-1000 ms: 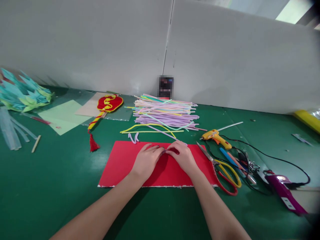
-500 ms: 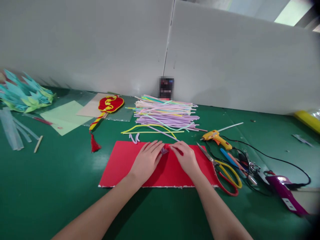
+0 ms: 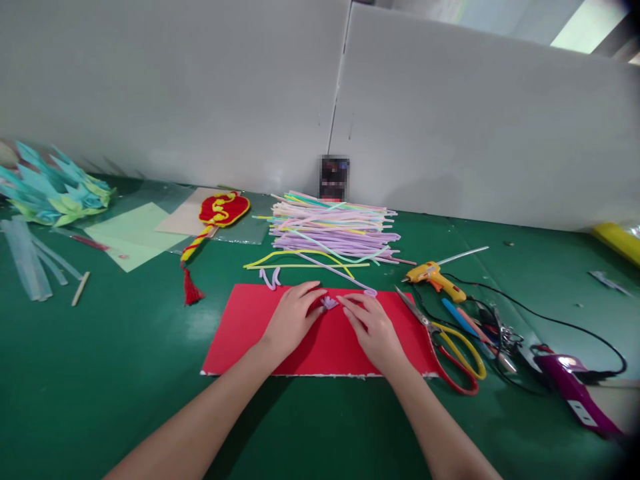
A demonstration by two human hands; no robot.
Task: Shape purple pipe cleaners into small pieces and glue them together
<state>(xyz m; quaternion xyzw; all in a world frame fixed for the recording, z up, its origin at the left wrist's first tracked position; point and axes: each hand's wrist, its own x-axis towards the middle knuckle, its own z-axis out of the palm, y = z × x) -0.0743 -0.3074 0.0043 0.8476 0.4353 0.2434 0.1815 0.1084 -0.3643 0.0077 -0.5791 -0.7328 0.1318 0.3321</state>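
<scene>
A small, folded purple pipe-cleaner piece (image 3: 329, 303) is between my two hands, over a red board (image 3: 240, 333). My left hand (image 3: 294, 319) pinches its left side with thumb and fingertips. From the right, my right hand (image 3: 374, 330) has its fingertips closed at the piece's other edge; the exact grip is too small to make out. A longer purple pipe cleaner (image 3: 330, 270) ends in a curl just above my right hand. Two short bent purple pieces (image 3: 271, 277) lie at the board's upper left edge.
Beyond the board lies a pile of pipe cleaners (image 3: 333, 233). To the right are scissors (image 3: 425, 323), a yellow glue gun (image 3: 434, 279) with its cord, and a purple tool (image 3: 570, 390). A red and yellow fan (image 3: 224, 210) and folded blue-green paper (image 3: 55, 190) are leftward.
My left fingers have drawn back slightly and my right hand has shifted a little lower, exposing more of the purple piece and the curled end of the long pipe cleaner.
</scene>
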